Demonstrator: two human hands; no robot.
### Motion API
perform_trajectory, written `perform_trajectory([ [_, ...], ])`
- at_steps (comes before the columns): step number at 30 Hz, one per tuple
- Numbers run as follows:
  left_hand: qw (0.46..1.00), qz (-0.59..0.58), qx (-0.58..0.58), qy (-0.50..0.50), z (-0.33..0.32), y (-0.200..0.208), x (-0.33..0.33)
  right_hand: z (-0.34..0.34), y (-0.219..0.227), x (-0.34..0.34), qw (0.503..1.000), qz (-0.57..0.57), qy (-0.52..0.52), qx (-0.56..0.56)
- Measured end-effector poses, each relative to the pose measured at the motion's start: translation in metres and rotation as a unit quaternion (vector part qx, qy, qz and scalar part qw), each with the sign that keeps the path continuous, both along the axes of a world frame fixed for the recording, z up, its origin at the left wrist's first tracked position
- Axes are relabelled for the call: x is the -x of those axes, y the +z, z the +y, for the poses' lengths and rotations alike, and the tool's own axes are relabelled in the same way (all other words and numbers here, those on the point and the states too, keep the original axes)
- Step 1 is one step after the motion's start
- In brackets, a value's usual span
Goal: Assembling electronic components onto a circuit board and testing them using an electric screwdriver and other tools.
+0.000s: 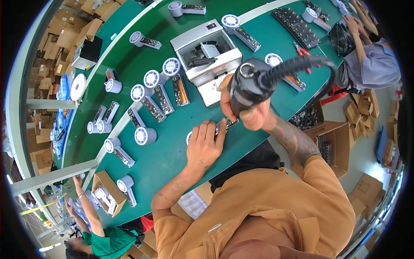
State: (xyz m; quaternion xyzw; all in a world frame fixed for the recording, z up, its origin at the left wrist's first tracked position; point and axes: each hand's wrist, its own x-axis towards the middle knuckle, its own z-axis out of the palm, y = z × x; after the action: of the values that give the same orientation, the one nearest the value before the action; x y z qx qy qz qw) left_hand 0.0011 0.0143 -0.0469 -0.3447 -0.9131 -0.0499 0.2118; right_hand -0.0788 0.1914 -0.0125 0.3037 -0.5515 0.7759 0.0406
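My right hand (255,115) is wrapped round a black electric screwdriver (250,88), which stands roughly upright with its thick cable curving away to the right. Below it, a white handheld fan (189,137) with an exposed circuit board lies on the green table. My left hand (203,144) rests over that fan, fingers bent across its body and holding it down, so most of it is hidden. The screwdriver's tip is hidden behind my right hand. Just beyond my hands stands a grey screw feeder (212,71) with an open top.
Several similar opened fans (145,135) stand on the table and the green belt (125,56). Red-handled pliers (302,52) and a black parts rack (295,26) are far right. A cardboard box (113,190) sits at left. Co-workers (373,64) work at both sides.
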Motion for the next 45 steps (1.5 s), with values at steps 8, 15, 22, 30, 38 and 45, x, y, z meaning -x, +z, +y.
perform_trajectory([
  [8,0.998,-0.026,0.041,0.030,0.007,0.014,0.002,0.008,0.070,0.018,0.993,-0.009,-0.097,0.065],
  [15,0.990,-0.078,0.116,0.033,0.013,0.030,0.003,-0.016,0.053,0.045,0.994,0.060,-0.090,0.010],
  [22,0.991,-0.075,0.105,0.022,0.007,0.029,0.007,0.004,0.035,0.007,0.996,-0.036,-0.076,0.011],
  [30,0.990,-0.095,0.104,0.017,0.006,0.028,0.008,0.005,0.024,0.007,0.994,-0.075,-0.079,0.026],
  [38,0.990,-0.091,0.108,0.022,0.008,0.027,0.005,0.007,0.017,-0.004,0.992,-0.086,-0.075,0.044],
  [45,0.990,-0.099,0.102,0.012,0.006,0.029,0.006,0.010,0.004,-0.019,0.997,-0.042,-0.061,0.019],
])
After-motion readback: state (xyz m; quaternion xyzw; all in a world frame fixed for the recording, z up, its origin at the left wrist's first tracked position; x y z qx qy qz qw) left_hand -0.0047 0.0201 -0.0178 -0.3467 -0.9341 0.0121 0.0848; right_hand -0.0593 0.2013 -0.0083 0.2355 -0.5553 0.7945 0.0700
